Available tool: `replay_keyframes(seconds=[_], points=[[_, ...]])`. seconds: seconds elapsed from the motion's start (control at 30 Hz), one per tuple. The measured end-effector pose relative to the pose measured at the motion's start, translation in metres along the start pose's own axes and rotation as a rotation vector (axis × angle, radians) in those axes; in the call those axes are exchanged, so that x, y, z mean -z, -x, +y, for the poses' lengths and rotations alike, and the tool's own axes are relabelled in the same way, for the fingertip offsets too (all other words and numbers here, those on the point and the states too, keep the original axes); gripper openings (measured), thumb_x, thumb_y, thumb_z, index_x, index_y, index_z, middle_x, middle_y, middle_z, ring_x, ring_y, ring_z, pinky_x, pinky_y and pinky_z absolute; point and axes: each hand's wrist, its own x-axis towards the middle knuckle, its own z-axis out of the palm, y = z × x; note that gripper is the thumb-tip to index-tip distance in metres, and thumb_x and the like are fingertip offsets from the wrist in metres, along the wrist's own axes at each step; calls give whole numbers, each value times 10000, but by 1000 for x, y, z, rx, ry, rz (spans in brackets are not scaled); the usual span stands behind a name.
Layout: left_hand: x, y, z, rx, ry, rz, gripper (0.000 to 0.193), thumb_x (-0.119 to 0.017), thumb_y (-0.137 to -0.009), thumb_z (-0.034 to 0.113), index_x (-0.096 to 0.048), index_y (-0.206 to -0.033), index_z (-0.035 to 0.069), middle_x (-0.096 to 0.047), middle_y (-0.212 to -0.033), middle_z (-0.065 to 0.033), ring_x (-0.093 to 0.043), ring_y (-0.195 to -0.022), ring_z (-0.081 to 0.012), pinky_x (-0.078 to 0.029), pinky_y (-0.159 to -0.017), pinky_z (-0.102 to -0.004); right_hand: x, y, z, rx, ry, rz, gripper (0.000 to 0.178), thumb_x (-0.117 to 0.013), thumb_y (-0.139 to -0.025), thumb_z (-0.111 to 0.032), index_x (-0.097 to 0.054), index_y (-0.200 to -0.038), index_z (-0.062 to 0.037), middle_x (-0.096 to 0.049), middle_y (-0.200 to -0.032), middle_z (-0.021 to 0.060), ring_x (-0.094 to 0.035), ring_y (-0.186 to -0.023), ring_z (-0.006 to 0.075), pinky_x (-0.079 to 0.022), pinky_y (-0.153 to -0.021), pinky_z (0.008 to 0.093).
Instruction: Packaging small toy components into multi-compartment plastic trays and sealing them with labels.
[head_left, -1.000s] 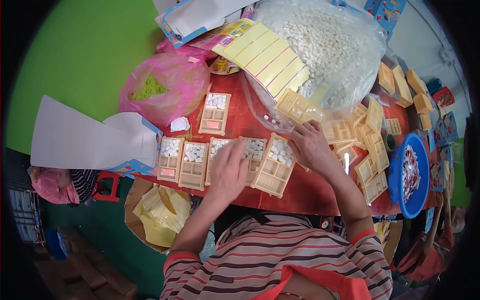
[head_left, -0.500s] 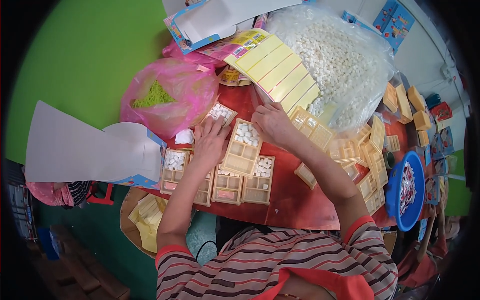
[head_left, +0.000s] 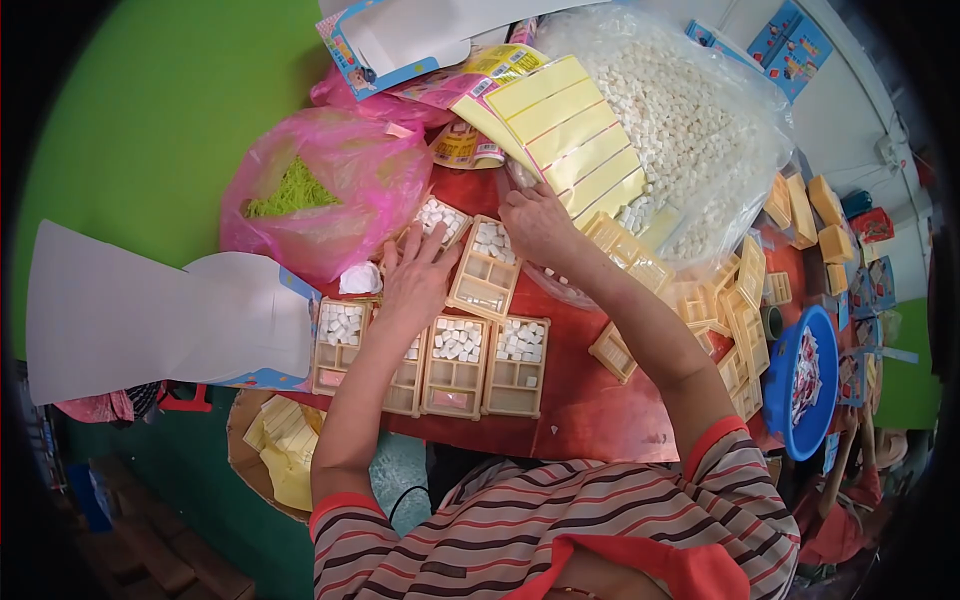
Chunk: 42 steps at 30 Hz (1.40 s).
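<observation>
My left hand (head_left: 416,280) lies with fingers spread over a cream compartment tray (head_left: 440,216) of small white cubes, partly covering it. Beside it, a second cream tray (head_left: 484,282) sits at a slant, with white cubes in its far compartment and the nearer ones bare. My right hand (head_left: 541,228) is closed just right of that tray's far end, by the edge of clear plastic and yellow label sheets (head_left: 575,125); what its fingers hold is hidden. Several more trays stand in a row nearer me, among them a tray (head_left: 515,367) with cubes and a tray (head_left: 456,367) with cubes and a pink piece.
A big clear bag of white cubes (head_left: 670,120) fills the far right. A pink bag (head_left: 345,190) with green shreds stands left, beside white card (head_left: 170,310). Stacked empty trays (head_left: 740,310) and a blue basin (head_left: 803,385) of small packets are right. A carton (head_left: 240,430) stands below.
The slanted tray has shifted away from me, uncovering more of the row's cubes. My left hand's fingers have spread wider, and my right hand has moved slightly farther off.
</observation>
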Motion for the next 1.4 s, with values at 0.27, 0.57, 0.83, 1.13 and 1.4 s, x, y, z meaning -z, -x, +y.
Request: replay_keyframes(seconds=[0.27,0.57,0.83,1.13,1.4], points=[[-4,3,-9,-34,71,41,480,-547,-852,-1,-618,-1307,134,-480,-1494,-83,-345,-1438,-323,-250,-1155,-570,-4,-1,-3,-27,114,-84,120,-628,-768,-150,-715,-807,-78,-670,-893,86,-647,-902,233,-409,-866,368],[-3,11,-3,-83,58,125,443,-539,-864,40,-611,-1298,98,-472,-1476,-131,-395,-1386,-359,-288,-1128,-557,8,1,-8,-42,3,-142,120,-633,-754,-149,-719,-821,-99,-675,-909,99,-670,-897,247,-440,-843,407],[27,41,52,-141,112,226,397,-566,-914,79,-601,-1309,68,-473,-1444,-191,-433,-1332,-397,-326,-1101,-527,80,112,-9,-234,-421,44,86,-627,-881,-163,-625,-865,-78,-611,-853,121,-629,-838,323,-468,-769,432],[-12,65,163,-438,432,46,399,-605,-899,93,-587,-1291,17,-549,-1334,-215,-511,-1258,-380,-403,-1054,-475,83,239,-85,-317,-61,-51,136,-645,-780,-145,-601,-881,-66,-547,-859,79,-555,-857,256,-409,-857,391],[-21,65,196,-139,866,-234,647,-580,-942,109,-292,-1513,11,-466,-1416,-252,-524,-1256,-346,-441,-1031,-412,111,265,-110,-195,-227,93,171,-660,-696,-114,-586,-845,-70,-526,-846,62,-546,-842,240,-420,-893,421]])
